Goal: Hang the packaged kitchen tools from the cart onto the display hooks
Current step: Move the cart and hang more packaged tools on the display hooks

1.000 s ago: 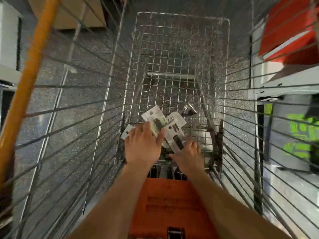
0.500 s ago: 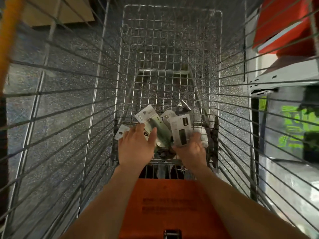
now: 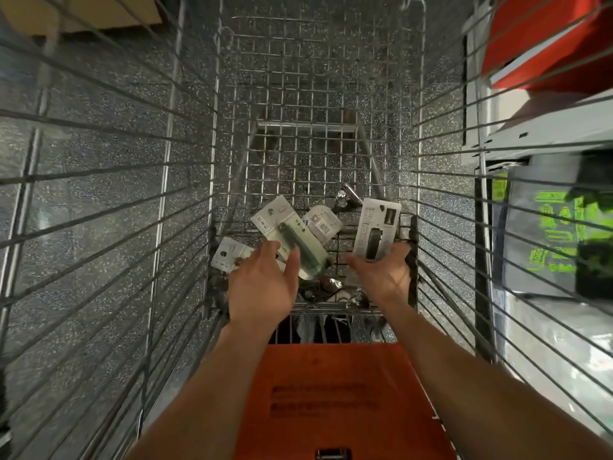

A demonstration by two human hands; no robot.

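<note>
I look down into a wire shopping cart (image 3: 331, 127). My right hand (image 3: 381, 273) holds a white carded package with a dark tool (image 3: 376, 227), lifted toward the cart's right wall. My left hand (image 3: 262, 283) grips a package with a green tool (image 3: 292, 237) between thumb and fingers. A third white package (image 3: 323, 224) lies behind it, and another small card (image 3: 229, 255) lies at the left by my left fingers. Small shiny items (image 3: 346, 197) lie on the cart floor.
An orange child-seat flap (image 3: 335, 400) fills the near end of the cart. White shelving (image 3: 537, 134) with red goods (image 3: 547, 41) and a green-printed package (image 3: 557, 227) stands to the right. Speckled grey floor shows through the wires.
My right hand has carried the dark-tool package up and to the right, away from the pile. My left hand keeps hold of the green-tool package, which has shifted slightly.
</note>
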